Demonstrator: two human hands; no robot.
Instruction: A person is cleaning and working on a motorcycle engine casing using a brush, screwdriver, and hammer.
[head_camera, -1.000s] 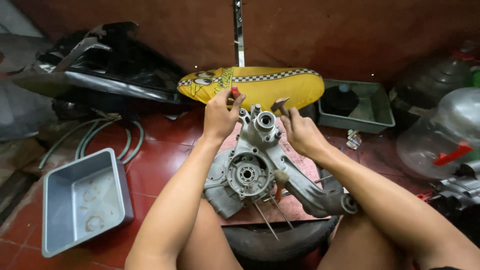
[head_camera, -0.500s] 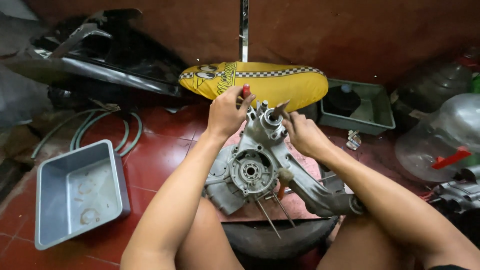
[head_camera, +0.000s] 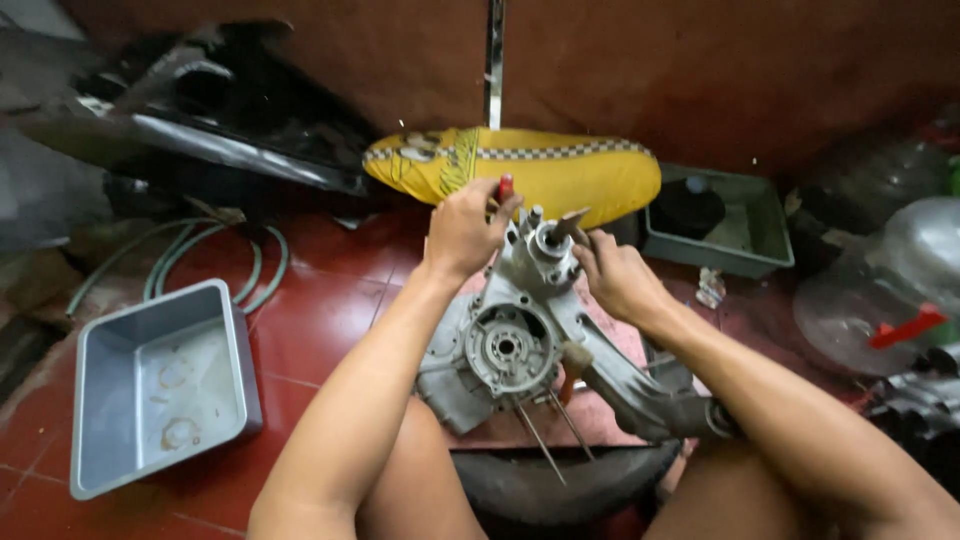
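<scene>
Since earlier frame: both hands shifting little. Engine casing (head_camera: 520, 345) sitting mid-floor between knees; heavy, rigid, oily. Left hand (head_camera: 465, 232) gripping red-handled tool (head_camera: 505, 188); right hand (head_camera: 615, 278) closing on casing top. Gripping best by thick body.

Engine casing (head_camera: 510, 350) between tub (head_camera: 150, 390) (left) and tray (head_camera: 765, 240).

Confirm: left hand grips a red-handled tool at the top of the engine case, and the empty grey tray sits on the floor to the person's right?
Not quite. The head view shows the grey tray on the person's left, not right. The rest holds: the left hand grips the red-handled tool at the top of the engine case.
</scene>
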